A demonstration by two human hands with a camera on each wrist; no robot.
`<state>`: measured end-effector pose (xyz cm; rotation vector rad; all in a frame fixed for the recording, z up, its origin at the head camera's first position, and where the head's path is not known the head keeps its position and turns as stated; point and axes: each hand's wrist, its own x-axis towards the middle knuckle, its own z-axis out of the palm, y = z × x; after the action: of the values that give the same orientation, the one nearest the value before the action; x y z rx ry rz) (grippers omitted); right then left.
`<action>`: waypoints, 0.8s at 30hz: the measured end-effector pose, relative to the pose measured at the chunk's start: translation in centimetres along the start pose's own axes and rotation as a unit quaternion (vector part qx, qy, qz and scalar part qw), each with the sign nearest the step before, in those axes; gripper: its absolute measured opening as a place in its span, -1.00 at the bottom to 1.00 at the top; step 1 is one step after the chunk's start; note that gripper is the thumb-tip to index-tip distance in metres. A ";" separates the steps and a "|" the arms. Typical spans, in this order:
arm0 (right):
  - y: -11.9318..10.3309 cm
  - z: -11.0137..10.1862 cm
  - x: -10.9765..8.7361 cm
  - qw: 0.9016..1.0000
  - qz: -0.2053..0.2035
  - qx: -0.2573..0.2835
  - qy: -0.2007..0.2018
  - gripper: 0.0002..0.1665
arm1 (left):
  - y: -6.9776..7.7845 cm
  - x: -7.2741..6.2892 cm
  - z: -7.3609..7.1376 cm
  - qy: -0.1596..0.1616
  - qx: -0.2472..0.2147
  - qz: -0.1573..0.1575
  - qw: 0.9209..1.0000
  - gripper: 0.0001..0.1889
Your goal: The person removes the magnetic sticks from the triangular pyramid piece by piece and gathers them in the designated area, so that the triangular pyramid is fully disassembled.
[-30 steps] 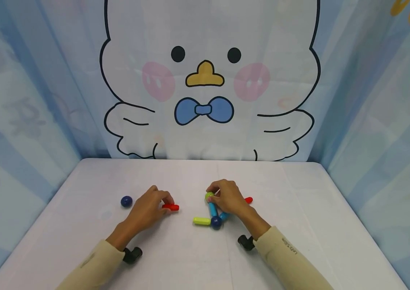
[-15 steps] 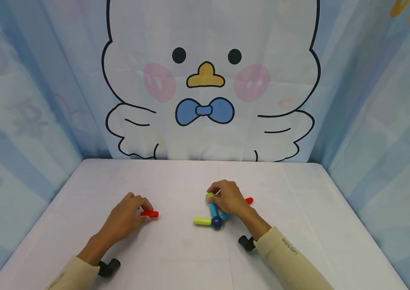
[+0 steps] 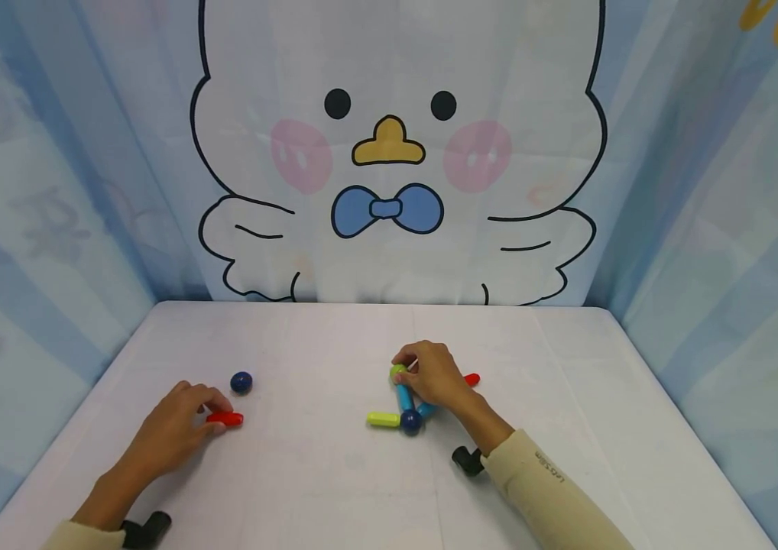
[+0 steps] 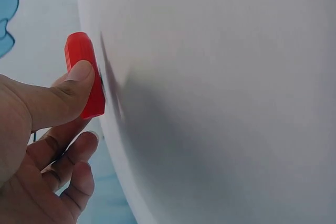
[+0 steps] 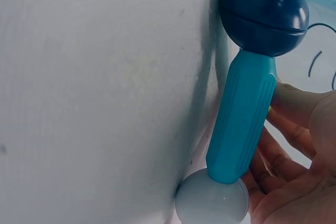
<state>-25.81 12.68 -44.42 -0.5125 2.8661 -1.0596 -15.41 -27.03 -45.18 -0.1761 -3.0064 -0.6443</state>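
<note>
My left hand (image 3: 172, 428) pinches a short red rod (image 4: 84, 74) between thumb and fingers, low over the white table at the left. A loose dark blue ball (image 3: 241, 383) lies just beyond that rod. Right of centre, my right hand (image 3: 434, 373) grips a lime-green ball (image 3: 398, 373) on a small ball-and-rod construction. From this ball a blue rod (image 3: 405, 397) runs to a dark blue ball (image 3: 411, 422), where a lime-green rod (image 3: 384, 419) points left. Another blue rod (image 5: 241, 116) joins the dark blue ball to a white ball (image 5: 212, 198), hidden behind my hand in the head view.
A red rod (image 3: 473, 380) shows past my right wrist, its other end hidden. The white tabletop (image 3: 334, 489) ends at a curtain printed with a cartoon bird (image 3: 389, 252). Patterned cloth hangs at both sides. Each wrist carries a small black camera (image 3: 468, 461).
My left hand has carried the red rod left and nearer to me. The loose dark blue ball, hidden half a second ago, shows again. My right hand keeps its place on the lime-green ball.
</note>
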 end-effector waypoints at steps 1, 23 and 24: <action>0.0 0.0 0.0 1.000 0.000 0.000 0.000 -0.78 | -0.5 -0.1 -0.2 0.000 0.002 -0.007 1.000 -0.73; 0.1 0.0 0.0 1.000 0.005 -0.010 -0.003 -0.78 | -9.1 -2.0 -4.2 0.005 0.028 -0.050 0.998 -0.76; 0.0 0.0 0.0 1.000 0.006 -0.009 -0.003 -0.78 | -9.2 -2.0 -4.1 0.005 0.027 -0.051 0.998 -0.76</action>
<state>-25.81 12.70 -44.48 -0.4991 2.8715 -1.0306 -14.44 -37.23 -45.27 -0.0179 -3.0362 -0.5686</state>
